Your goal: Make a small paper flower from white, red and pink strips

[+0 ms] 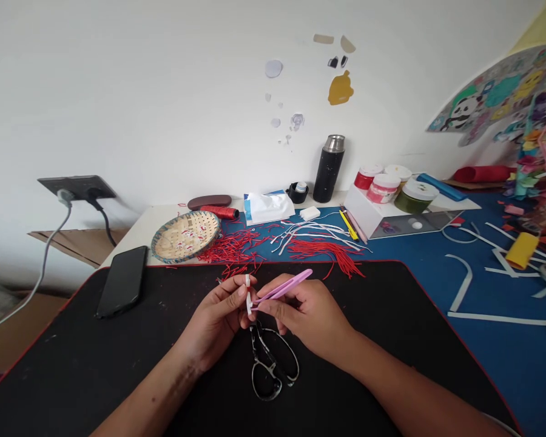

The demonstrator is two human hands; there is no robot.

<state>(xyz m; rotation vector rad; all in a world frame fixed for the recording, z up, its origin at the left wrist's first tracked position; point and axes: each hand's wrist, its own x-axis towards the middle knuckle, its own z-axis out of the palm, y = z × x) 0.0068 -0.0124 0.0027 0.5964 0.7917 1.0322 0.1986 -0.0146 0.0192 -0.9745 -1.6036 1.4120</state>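
Note:
Between the thumb and fingers of my left hand (pixel 221 312) is a short white strip (pixel 249 303) with a bit of red on it, held upright. My right hand (pixel 307 309) pinches pink tweezers (pixel 284 288), whose tips meet the strip near its lower part. Whether the tips grip it I cannot tell. Black-handled scissors (pixel 267 364) lie on the dark mat (pixel 131 364) just below both hands, their blades hidden. Beyond the hands are bundles of cut red cords (pixel 327 252) and loose white strips (pixel 307 232).
A woven basket (pixel 186 235) with small red-and-white pieces stands back left, near a phone (pixel 122 282). Along the wall are a red thread spool (pixel 221 211), tissues (pixel 269 207), and a black flask (pixel 329 170). Lidded jars (pixel 416 197) sit on a white box (pixel 373 215) at right.

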